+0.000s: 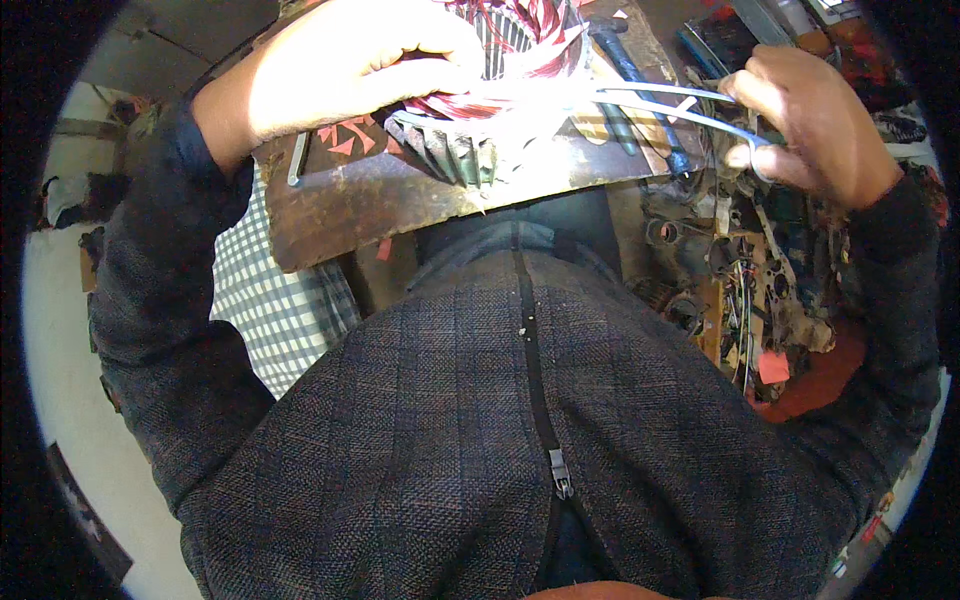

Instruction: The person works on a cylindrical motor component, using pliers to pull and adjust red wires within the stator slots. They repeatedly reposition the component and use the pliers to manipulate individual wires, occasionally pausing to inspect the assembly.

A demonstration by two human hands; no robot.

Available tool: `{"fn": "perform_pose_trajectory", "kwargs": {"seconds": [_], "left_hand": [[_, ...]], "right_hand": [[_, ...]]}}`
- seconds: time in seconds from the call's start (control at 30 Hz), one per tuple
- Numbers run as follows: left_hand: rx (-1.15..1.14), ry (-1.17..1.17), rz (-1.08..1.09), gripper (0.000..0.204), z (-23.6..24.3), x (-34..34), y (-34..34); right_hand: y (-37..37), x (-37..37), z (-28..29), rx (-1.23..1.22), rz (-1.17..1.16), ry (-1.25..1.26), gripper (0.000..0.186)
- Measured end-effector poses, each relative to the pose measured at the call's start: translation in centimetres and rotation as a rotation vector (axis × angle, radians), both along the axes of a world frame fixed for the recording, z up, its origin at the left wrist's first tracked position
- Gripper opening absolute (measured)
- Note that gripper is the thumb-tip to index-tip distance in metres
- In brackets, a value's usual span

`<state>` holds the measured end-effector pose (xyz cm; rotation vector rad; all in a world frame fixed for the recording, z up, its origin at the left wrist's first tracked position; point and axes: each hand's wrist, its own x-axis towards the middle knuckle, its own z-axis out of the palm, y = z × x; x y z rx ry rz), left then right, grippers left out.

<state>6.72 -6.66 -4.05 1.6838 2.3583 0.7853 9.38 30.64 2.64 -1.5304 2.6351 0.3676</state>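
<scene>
A motor stator with a ribbed grey casing lies on the wooden bench board, its reddish copper windings bulging from the core. My left hand is over the windings from the left, fingers curled closed on them; strong glare washes out part of it. To the right, my right hand is closed on a pale bluish-white cord. Two strands of that cord stretch between the stator and my right fingers. Where they meet the windings is lost in the glare.
A hammer and other long-handled tools lie right of the stator. Red paper scraps and a metal rod lie at left. A checked cloth hangs below the board's left edge. Greasy metal parts crowd the lower right.
</scene>
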Motion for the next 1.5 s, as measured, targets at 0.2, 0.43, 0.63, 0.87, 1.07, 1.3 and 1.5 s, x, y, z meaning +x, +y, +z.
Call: {"fn": "perform_pose_trajectory", "kwargs": {"seconds": [0.2, 0.43, 0.63, 0.87, 1.07, 1.3, 1.5], "left_hand": [[-0.05, -0.122, -0.024, 0.019, 0.3, -1.1, -0.1], [-0.06, -0.156, -0.111, 0.023, 0.0, -2.3, 0.1], [-0.054, -0.128, -0.056, 0.023, -0.1, -2.3, -0.6], [-0.048, -0.167, 0.012, 0.023, -0.1, -1.9, -1.0], [0.038, -0.205, -0.003, 0.021, -0.8, -1.9, -1.3], [0.098, -0.154, 0.009, 0.019, -1.4, -1.7, -1.3], [0.062, -0.158, 0.049, 0.016, -1.4, -1.6, -1.5]], "right_hand": [[0.9, -0.8, 0.3, 0.038, 0.011, -0.13, 0.052], [-0.4, 0.9, 2.4, -0.036, -0.137, -0.253, 0.038], [-3.9, 1.7, 5.2, 0.127, -0.479, -0.452, 0.035], [-6.8, 1.8, 6.8, 0.201, -0.607, -0.57, 0.03], [-8.3, 0.7, 8.0, 0.296, -0.613, -0.577, 0.039], [-14.9, -1.6, 12.1, 0.634, -0.805, -0.822, 0.039], [-15.7, -2.1, 11.2, 0.659, -0.659, -0.857, 0.04]]}}
